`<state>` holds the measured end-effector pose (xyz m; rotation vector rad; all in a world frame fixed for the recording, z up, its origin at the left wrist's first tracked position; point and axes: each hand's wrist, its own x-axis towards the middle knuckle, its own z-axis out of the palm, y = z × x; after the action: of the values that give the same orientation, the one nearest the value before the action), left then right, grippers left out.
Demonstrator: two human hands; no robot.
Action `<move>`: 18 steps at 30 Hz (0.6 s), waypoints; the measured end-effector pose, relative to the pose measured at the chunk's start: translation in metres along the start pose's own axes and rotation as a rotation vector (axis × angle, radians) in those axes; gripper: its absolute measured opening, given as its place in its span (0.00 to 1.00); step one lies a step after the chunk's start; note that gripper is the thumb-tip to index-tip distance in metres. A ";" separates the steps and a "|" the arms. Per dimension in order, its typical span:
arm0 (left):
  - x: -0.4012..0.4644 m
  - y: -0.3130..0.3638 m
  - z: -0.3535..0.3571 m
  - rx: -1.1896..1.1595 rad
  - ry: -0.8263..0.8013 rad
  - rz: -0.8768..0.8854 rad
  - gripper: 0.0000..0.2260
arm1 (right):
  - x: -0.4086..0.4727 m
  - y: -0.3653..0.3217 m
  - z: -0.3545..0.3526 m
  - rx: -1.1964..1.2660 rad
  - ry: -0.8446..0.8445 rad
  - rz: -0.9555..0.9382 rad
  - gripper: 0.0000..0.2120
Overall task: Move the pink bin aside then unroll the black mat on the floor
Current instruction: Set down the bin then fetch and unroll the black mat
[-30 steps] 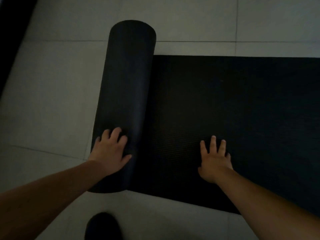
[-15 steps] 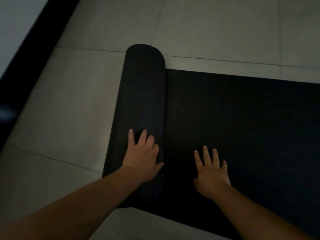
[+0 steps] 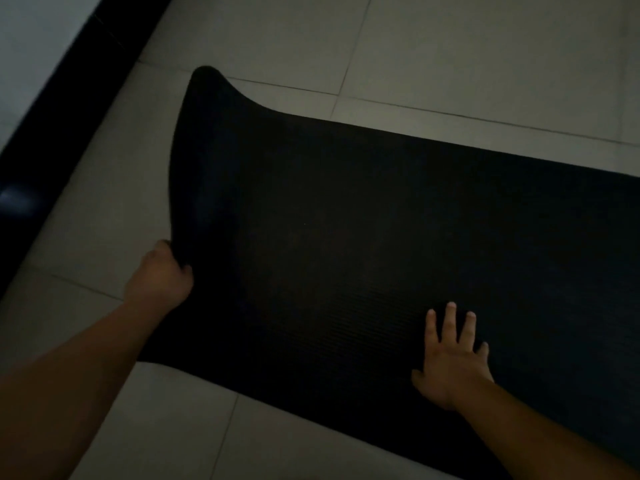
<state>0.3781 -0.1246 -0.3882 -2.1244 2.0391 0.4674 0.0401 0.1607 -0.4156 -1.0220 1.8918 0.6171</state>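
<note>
The black mat (image 3: pixel 346 220) lies spread over the pale tiled floor and runs off the right edge of the view. Its left end curls upward instead of lying flat. My left hand (image 3: pixel 161 277) is closed on that raised left edge, near the mat's front corner. My right hand (image 3: pixel 450 355) rests flat on the mat with its fingers spread, near the front edge. The pink bin is not in view.
A dark skirting strip (image 3: pixel 41 161) runs diagonally along the left side, with a pale wall (image 3: pixel 34 39) behind it. Light floor tiles (image 3: pixel 450 57) surround the mat at the back, left and front.
The roll at the left has come undone: the mat now reaches further left with only its end curled up. My left hand went from pressing on the roll to gripping the end edge.
</note>
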 end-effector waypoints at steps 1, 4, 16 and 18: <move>0.007 -0.003 -0.001 -0.018 0.069 -0.031 0.22 | 0.001 0.000 0.000 -0.001 -0.005 0.004 0.52; 0.018 -0.006 -0.002 0.016 0.143 0.018 0.38 | 0.004 0.002 0.002 -0.005 -0.016 0.012 0.53; -0.004 0.023 0.068 0.503 -0.428 0.264 0.49 | 0.023 -0.002 0.022 -0.024 0.047 0.066 0.59; -0.001 0.016 0.070 0.349 -0.497 0.225 0.50 | 0.023 -0.002 0.024 -0.027 0.056 0.058 0.58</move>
<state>0.3540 -0.1021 -0.4516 -1.4174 1.8991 0.5533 0.0460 0.1680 -0.4469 -1.0141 1.9723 0.6546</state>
